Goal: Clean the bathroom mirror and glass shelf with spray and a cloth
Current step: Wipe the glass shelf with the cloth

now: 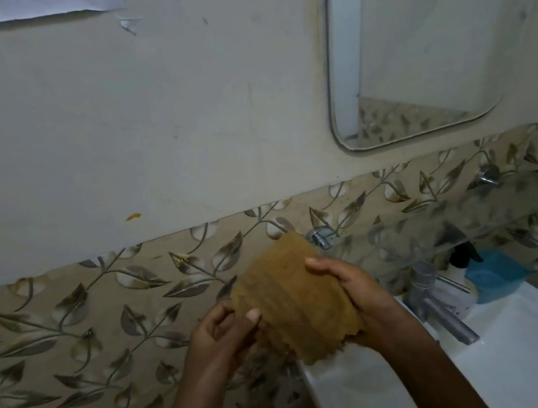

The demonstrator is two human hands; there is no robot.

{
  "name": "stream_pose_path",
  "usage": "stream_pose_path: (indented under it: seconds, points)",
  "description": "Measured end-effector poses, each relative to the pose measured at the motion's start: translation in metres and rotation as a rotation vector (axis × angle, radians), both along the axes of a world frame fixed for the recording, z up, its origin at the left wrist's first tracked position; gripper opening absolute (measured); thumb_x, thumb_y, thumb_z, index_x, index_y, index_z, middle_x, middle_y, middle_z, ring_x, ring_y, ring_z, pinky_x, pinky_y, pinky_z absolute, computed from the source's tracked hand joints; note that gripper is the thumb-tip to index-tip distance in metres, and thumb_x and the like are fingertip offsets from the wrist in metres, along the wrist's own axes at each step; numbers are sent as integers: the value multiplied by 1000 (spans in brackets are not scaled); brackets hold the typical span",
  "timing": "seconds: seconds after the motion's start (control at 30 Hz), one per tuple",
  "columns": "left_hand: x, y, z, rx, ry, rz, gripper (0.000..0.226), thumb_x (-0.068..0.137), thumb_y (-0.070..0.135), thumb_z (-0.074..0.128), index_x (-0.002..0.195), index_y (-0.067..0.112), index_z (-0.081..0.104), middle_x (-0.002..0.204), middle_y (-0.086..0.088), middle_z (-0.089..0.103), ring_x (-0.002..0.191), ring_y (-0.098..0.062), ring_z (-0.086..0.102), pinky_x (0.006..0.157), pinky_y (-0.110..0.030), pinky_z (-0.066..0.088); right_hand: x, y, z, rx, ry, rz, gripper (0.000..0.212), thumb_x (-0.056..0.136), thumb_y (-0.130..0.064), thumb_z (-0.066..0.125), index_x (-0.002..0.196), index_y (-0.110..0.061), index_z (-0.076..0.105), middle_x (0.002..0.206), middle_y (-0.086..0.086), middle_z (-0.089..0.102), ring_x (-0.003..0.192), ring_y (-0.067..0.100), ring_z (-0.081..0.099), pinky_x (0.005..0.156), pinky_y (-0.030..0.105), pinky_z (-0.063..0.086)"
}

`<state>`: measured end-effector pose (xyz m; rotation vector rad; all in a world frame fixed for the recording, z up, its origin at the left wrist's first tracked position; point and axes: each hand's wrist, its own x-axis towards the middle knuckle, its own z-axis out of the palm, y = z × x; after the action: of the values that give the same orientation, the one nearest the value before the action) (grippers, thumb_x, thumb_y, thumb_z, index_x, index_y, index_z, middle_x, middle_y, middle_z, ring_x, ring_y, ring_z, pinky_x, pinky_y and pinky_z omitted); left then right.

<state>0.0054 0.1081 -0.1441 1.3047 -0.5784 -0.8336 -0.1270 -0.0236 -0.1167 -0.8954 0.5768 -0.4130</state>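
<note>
Head view: I hold a mustard-brown cloth (291,301) up in the lower centre of the frame, bunched between both hands above the left edge of the white sink (511,363). My left hand (223,334) pinches its lower left edge, thumb pressed on the fabric; my right hand (352,292) curls over its right side, fingers closed on the fold. The mirror (411,45) hangs at upper right, well apart from the cloth, and I cannot tell whether its surface is wet or wiped. The glass shelf (469,213) runs along the leaf-patterned tiles at right, above the tap (440,300). A dark-capped bottle (461,277) and something blue (491,272) stand beneath it. I judge the wiping of both surfaces remains ahead, the cloth only being readied.
</note>
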Motion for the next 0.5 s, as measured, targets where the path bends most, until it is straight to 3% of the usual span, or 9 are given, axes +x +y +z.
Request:
stream_pose_path:
  seconds: [0.1, 0.2, 0.27, 0.37, 0.43, 0.5]
  points:
    - [-31, -25, 1, -8, -15, -79, 7, 82, 2, 62, 88, 3, 64, 72, -6, 73, 61, -14, 69, 52, -25, 56, -40, -17, -2, -80, 78, -98, 40, 66, -22, 64, 104, -15, 56, 106, 17, 62, 96, 36, 60, 74, 44, 51]
    - [-61, -51, -5, 21, 11, -181, 9, 83, 0, 62, 92, 1, 63, 79, -10, 73, 62, -16, 69, 49, -23, 54, -81, -32, -10, -135, 112, -193, 42, 69, -16, 64, 111, -13, 59, 113, 17, 64, 101, 34, 61, 80, 45, 52]
    - [-82, -71, -15, 46, 54, -275, 11, 79, -1, 69, 88, 4, 63, 79, -9, 72, 60, -17, 67, 51, -27, 56, -112, -40, -19, -183, 152, -244, 30, 74, -14, 62, 104, -15, 62, 105, 12, 71, 97, 29, 67, 82, 43, 53]
    - [-119, -97, -39, 131, 145, -408, 22, 70, 2, 74, 83, 12, 60, 77, -4, 66, 59, -17, 64, 51, -29, 56, -160, -48, -37, -219, 256, -286, 20, 82, -14, 59, 102, -16, 63, 87, 2, 77, 84, 20, 72, 70, 32, 57]
    - [-147, -115, -58, 216, 204, -500, 26, 77, 0, 71, 90, 18, 57, 91, -5, 63, 74, -22, 64, 61, -34, 57, -190, -56, -52, -239, 362, -319, 29, 79, -21, 62, 107, -16, 62, 96, 3, 75, 91, 22, 71, 80, 35, 55]
    - [-173, -133, -71, 273, 238, -605, 31, 71, 8, 73, 94, 19, 57, 97, -6, 62, 86, -26, 62, 72, -38, 55, -215, -69, -72, -264, 511, -372, 36, 77, -25, 65, 112, -16, 60, 107, 6, 70, 102, 26, 64, 95, 43, 48]
